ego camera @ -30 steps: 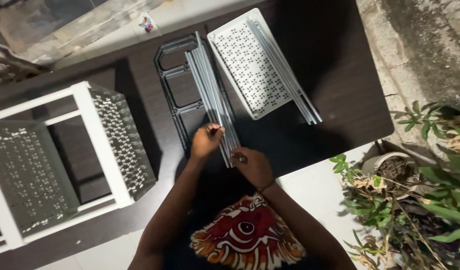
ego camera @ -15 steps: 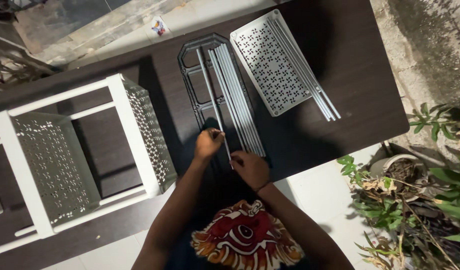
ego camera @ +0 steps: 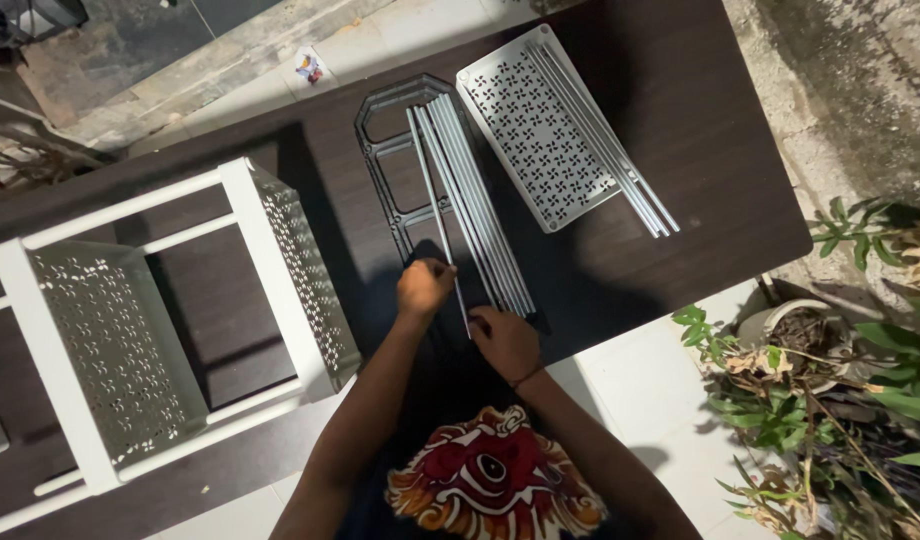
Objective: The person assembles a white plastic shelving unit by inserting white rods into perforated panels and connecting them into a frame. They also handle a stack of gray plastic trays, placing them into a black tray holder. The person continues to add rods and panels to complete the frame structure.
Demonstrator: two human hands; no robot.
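While pinched by both hands point(ego camera: 465, 315): rod point(ego camera: 435, 215) lengthwise (far end away).

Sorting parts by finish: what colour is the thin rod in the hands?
Silver-grey metal rod, plain, no pattern; seen in the head view.

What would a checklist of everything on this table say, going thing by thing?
Surface: dark brown table, long, set on pale floor tiles.
Job's things: bundle of grey rods lying on a dark frame; one single rod pulled apart from the bundle.
Clutter: white perforated panel with more rods along its edge; white shelf rack lying on its side.
Grips: left hand pinches the single rod; right hand at its near end.
Cables: nothing seen.
Surroundings: potted plants at right, concrete ground beyond.
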